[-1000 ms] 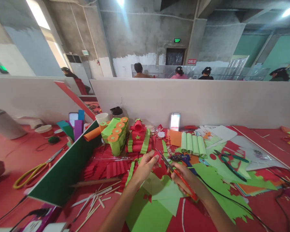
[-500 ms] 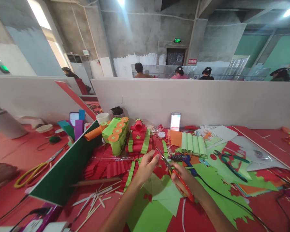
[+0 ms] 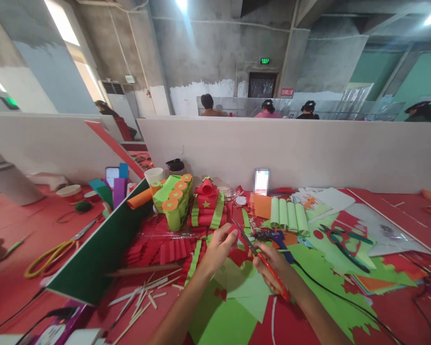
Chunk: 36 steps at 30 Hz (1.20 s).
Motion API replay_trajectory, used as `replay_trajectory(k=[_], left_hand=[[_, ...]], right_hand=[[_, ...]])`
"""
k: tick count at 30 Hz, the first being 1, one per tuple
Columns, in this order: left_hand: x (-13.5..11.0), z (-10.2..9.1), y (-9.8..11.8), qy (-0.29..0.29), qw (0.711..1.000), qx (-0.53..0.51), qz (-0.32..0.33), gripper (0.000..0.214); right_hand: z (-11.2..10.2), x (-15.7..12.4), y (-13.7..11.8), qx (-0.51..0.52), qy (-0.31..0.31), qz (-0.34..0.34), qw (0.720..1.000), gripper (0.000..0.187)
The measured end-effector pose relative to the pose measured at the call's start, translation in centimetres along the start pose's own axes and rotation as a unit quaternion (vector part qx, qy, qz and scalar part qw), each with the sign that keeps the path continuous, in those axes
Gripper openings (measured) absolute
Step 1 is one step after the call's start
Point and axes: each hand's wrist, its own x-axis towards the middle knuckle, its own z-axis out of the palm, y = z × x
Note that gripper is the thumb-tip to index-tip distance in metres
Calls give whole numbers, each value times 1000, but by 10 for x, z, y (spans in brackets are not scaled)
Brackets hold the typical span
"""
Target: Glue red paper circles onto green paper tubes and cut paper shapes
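Note:
My left hand (image 3: 217, 249) pinches a small piece of red paper (image 3: 233, 232) above the table. My right hand (image 3: 273, 266) grips red-handled scissors (image 3: 262, 261), blades pointing up and left toward the red piece. Under both hands lie light green paper sheets (image 3: 244, 287) and red scraps. Just beyond stand a green paper model with orange discs (image 3: 174, 199) and a red rolled-paper model with green bands (image 3: 204, 206).
A dark green board (image 3: 100, 254) stands on edge at left, with yellow-handled scissors (image 3: 50, 254) beyond it. Wooden sticks (image 3: 140, 299) lie near the front. Green paper rolls (image 3: 287, 213), a blue glue gun (image 3: 273, 235), green scissors (image 3: 341, 242) and a black cable (image 3: 330, 292) lie right. A white partition (image 3: 290, 153) closes the back.
Both hands stay almost in place; the scissors shifted slightly at the red piece. A person's hand at the far left edge has pulled back.

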Motion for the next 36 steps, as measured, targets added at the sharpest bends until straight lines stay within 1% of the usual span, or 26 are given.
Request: replay_trajectory(k=[3,7,10,14,17,20,23,27,30,33,36], left_hand=[[0,1,2,9,1000,1,-8,36],[-1,2,3,28,1000,-2,-8,36],[-1,2,2,35,999,-6,-4,36],[0,0,1,14,1000,-5,8,36],[1,-1,1,7,1000,-23,-3,36],[1,-2,3,-3,999,-33,-14,36],[2,-3,4,-6,999,-33,-15,36],[2,-3,6,-3,999,-24,-22,36],[1,-2,7,-17,1000,-15,-14,36],[0,-1,7,-34,999,-10,-8,35],[1,-1,7,-35,999,-5,-7,37]], right_hand=[[0,-2,-3,3,-1,-7,1000,50],[2,0,1,2,0,15,1000,55],[4,2,6,1,9,12,1000,59],[5,1,5,2,6,4,1000,67],[4,-1,1,-3,3,-17,1000,65],[3,-2,-1,-4,0,-21,1000,63],[2,-1,2,-1,-3,-10,1000,66],[1,-1,5,-11,-1,-23,1000,65],[1,-2,6,-24,-4,-21,999,65],[-1,1,10,-31,-7,-20,999,70],[-1,3,13,-26,-14,-16,999,76]])
